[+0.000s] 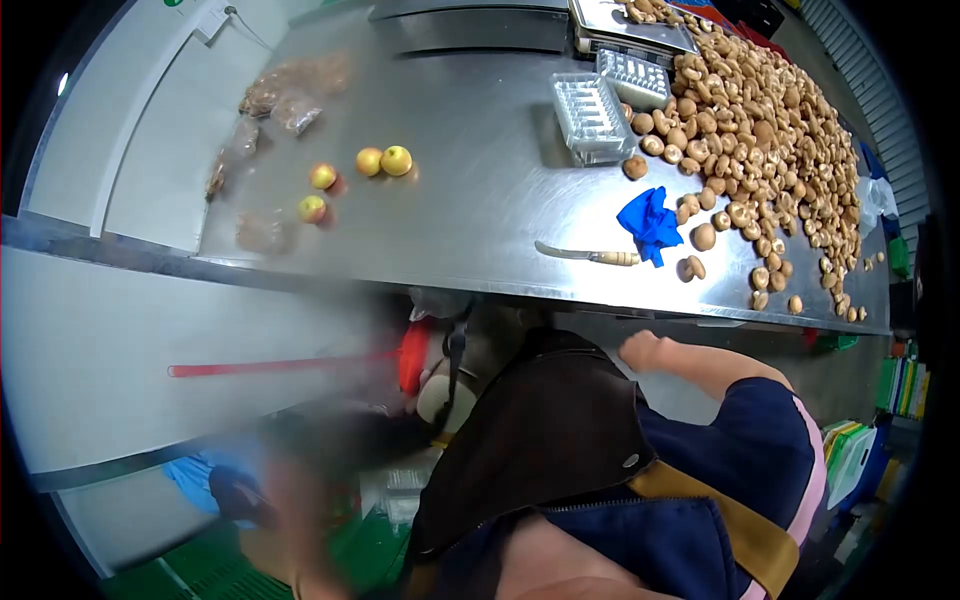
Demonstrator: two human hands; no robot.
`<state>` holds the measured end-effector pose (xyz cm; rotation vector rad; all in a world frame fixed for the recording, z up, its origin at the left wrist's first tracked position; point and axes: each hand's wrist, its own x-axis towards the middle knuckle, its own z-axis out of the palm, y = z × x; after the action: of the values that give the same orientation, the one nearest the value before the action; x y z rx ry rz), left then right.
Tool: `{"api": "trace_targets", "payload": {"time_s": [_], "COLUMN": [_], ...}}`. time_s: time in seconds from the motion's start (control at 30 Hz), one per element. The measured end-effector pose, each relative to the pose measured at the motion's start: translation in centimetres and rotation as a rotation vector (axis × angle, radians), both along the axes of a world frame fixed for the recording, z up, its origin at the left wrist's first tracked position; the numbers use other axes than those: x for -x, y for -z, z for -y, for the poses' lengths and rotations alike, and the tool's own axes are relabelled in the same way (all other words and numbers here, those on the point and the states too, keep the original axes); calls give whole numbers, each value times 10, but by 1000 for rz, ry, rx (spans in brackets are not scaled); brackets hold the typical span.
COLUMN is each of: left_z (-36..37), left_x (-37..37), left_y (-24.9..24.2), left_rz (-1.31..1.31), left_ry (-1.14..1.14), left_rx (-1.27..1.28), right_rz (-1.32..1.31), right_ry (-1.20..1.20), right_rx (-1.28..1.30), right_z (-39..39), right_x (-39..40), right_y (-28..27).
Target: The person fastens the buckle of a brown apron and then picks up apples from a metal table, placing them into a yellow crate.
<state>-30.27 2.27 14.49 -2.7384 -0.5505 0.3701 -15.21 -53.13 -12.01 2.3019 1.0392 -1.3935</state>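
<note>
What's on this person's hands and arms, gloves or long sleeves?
Neither on the right: the right hand shows no glove, and the right forearm is bare below a short navy sleeve edged by a pink stripe. On the left, blur hides the details.

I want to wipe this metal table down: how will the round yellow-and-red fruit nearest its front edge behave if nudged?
The round yellow-and-red fruit would probably roll, being nearly spherical on a flat, shiny metal table. Its full, undented outline suggests it is firm rather than squashy. Its smooth-looking skin might also be slightly slippery.
</note>
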Motion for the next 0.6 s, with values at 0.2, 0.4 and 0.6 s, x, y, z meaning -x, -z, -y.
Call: {"api": "trace_targets", "payload": {"time_s": [0.2, 0.4, 0.6], "left_z": [40, 62, 62], "left_x": [88, 124, 109], "left_y": [48, 105, 105], "left_rz": [-635, -860, -865], "left_ry": [-118, 71, 164], "left_rx": [299, 580, 650], "right_rz": [-525, -861, -969], "right_ry": [305, 371, 431], "right_rx": [-84, -158, -131], "right_z": [-24, -10, 6], "right_x": [85, 113, 120], "right_y": [-70, -94, -101]}}
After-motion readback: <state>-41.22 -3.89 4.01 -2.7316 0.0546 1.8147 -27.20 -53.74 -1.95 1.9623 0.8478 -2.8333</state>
